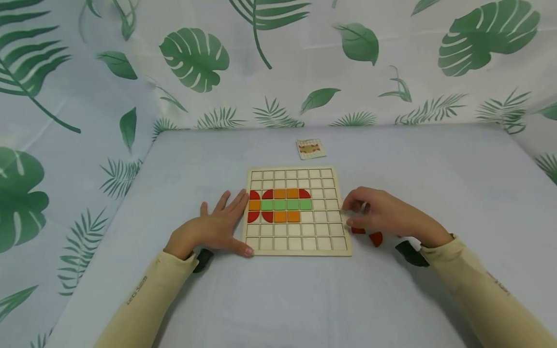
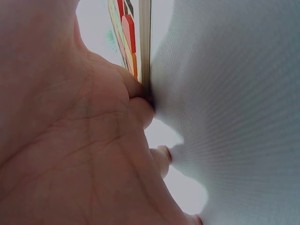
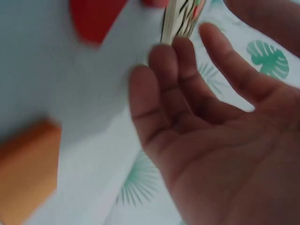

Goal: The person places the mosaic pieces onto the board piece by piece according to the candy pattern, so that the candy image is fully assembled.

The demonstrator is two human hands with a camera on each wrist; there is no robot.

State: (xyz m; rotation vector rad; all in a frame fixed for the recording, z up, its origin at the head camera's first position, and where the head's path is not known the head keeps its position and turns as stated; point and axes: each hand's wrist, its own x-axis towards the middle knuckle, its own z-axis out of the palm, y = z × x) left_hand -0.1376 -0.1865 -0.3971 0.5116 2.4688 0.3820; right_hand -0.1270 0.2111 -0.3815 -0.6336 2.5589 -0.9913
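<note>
A wooden grid board (image 1: 322, 232) lies on the table, with red quarter-round, orange square and green square tiles (image 1: 280, 205) set in its left and middle cells. My left hand (image 1: 219, 227) is spread against the board's left side, thumb at the lower left corner, and the left wrist view shows fingers touching its edge. Just off the right edge hovers my right hand (image 1: 383, 212), fingers loosely bent and thumb apart from them; I see nothing held. Beneath it lie loose red tiles (image 1: 375, 239). The right wrist view also shows an orange tile (image 3: 33, 168) on the table.
A small pattern card (image 1: 311, 149) lies beyond the board's far edge. The pale table (image 1: 278, 299) meets a leaf-printed backdrop (image 1: 278, 87) at the back and left. A dark object (image 1: 411, 253) sits at the right wrist, another dark one (image 1: 202, 260) at the left.
</note>
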